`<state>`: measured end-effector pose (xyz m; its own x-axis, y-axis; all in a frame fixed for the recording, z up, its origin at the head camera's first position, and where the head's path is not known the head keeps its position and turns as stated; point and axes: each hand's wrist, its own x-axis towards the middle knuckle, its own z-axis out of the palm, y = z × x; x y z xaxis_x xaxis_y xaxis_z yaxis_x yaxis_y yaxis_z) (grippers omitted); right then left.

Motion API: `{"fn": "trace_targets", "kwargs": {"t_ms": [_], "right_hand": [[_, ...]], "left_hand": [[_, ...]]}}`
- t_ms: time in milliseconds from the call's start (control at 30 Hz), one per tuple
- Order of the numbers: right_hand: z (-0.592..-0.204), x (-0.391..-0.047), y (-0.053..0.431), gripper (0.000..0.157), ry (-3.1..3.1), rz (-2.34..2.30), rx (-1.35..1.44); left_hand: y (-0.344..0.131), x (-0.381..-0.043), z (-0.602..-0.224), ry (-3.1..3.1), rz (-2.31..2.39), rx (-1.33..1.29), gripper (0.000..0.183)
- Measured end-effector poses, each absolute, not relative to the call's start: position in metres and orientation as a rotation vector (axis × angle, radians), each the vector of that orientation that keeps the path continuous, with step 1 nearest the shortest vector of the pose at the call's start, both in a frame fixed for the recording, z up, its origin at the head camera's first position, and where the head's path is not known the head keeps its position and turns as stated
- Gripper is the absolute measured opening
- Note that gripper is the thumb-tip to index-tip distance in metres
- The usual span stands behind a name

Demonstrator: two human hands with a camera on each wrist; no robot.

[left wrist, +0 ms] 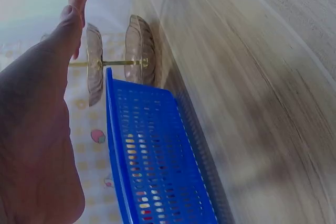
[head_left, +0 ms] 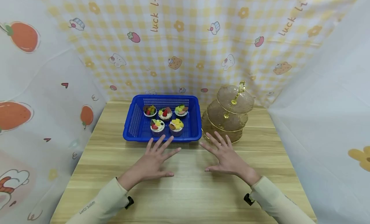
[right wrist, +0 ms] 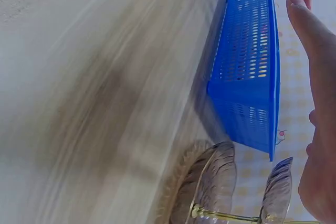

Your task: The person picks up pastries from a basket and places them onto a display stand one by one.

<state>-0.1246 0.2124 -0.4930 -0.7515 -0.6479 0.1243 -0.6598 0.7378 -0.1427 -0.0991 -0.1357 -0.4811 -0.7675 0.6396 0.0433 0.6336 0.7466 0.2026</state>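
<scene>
My left hand (head_left: pixel 154 161) has its fingers spread in front of the blue plastic basket (head_left: pixel 129 121) and holds nothing. To its right, my right hand (head_left: pixel 226 158) is spread too, its fingertips close before the tiered stand (head_left: pixel 226 116). Inside the basket are several cupcakes with fruit toppings, among them one with yellow cubes (head_left: pixel 176 126) and one with a red strawberry (head_left: pixel 165 113). The stand has three brownish see-through plates with gold rims and a gold handle (head_left: pixel 242 87) on top. In both wrist views the hands are over the table, apart from the basket (left wrist: pixel 152 150).
The wooden table (head_left: pixel 190 198) has light planks. Behind it hangs a yellow checked cloth (head_left: pixel 190 41) with printed cakes and strawberries, close to the basket and the stand. White printed sheets (head_left: pixel 57 73) stand at both sides.
</scene>
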Motion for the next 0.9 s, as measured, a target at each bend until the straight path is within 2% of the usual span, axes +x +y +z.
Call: {"fn": "trace_targets", "kwargs": {"t_ms": [233,500,900], "right_hand": [[-0.48,-0.149,0.191,0.098,-2.832,0.353,1.213],[-0.458,-0.209,0.147,0.091,-2.746,0.467,1.36],[-0.443,-0.296,0.066,0.081,-2.97,0.539,1.28]], "left_hand": [[-0.165,-0.107,-0.482,2.964,0.391,0.833,0.09],[-0.217,-0.133,-0.477,3.002,0.546,0.576,0.091],[-0.26,-0.177,-0.495,2.942,0.667,0.281,0.092]]}}
